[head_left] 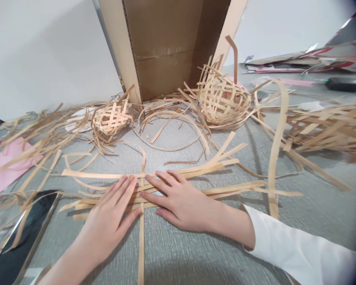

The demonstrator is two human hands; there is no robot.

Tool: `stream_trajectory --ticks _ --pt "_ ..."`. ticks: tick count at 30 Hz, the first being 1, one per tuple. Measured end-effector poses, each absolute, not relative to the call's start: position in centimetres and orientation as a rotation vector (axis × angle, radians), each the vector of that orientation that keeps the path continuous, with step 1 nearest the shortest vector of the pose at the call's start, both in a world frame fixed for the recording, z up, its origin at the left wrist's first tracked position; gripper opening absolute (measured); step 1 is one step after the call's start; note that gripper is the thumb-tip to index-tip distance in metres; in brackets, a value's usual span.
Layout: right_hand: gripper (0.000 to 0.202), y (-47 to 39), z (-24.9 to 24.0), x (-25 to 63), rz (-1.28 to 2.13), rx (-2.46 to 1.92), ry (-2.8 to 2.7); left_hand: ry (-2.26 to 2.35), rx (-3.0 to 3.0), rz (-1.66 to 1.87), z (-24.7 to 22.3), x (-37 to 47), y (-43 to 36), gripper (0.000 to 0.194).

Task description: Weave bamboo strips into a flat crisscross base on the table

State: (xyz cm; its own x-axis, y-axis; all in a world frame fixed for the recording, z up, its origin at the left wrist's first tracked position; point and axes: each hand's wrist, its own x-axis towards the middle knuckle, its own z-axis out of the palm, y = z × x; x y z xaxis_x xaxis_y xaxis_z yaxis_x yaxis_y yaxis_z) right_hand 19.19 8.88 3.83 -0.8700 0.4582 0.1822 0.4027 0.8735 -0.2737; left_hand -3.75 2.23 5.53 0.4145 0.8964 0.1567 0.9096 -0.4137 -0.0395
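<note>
**Tan strips lie flat beneath two open hands**

In the head view, both hands rest palm down and neither closes around anything. The left hand (111, 217) has its fingers extended and nearly together, thumb held apart; the right hand (184, 200), coming out of a white sleeve (284, 245), has its fingers fanned. Beneath them both, a row of crosswise strips (239, 186) lies on the grey tabletop (314, 215), the ends sticking out past either hand. One lengthwise strip (141, 245) crosses that row in the gap between the hands, with the left thumb tip at its edge and a right fingertip on it. Which crosswise strips it goes over and which under is hard to make out at the fingertips.

Beyond the left hand sits a small woven basket piece (111, 118); beyond the right, a larger woven basket (224, 99) with loose ends standing up. Directly ahead of both hands, a cardboard box (166, 75) stands open towards them. A long curved strip (277, 134) arcs to the right of the right hand, and farther out lies another woven piece (329, 128). Left of the left hand are a glossy black smartphone (20, 241), with loose strips across it, and pink paper (8, 164).
</note>
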Motion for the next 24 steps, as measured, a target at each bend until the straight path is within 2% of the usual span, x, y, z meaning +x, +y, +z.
stream_trajectory --ticks 3,6,9,16,19,24 --pt "0.044 8.8 3.8 19.2 0.318 -0.656 -2.798 -1.636 -2.498 -0.270 7.7 -4.9 1.9 0.040" --pt "0.044 8.8 3.7 19.2 0.305 -0.645 -2.796 -1.609 -2.483 -0.267 9.0 -6.0 1.3 0.042" --pt "0.044 8.8 3.7 19.3 0.303 -0.639 -2.787 -1.699 -2.524 -0.104 9.4 -6.3 1.1 0.046" --pt "0.044 8.9 3.6 19.3 0.308 -0.637 -2.797 -1.825 -2.455 0.251 9.5 -5.4 1.6 0.035" --pt "0.044 8.9 3.5 19.3 0.306 -0.641 -2.792 -1.848 -2.452 0.372 9.5 -5.3 1.3 0.037" --pt "0.044 8.9 3.6 19.3 0.314 -0.639 -2.792 -1.801 -2.350 0.418 9.1 -4.7 0.3 0.054"
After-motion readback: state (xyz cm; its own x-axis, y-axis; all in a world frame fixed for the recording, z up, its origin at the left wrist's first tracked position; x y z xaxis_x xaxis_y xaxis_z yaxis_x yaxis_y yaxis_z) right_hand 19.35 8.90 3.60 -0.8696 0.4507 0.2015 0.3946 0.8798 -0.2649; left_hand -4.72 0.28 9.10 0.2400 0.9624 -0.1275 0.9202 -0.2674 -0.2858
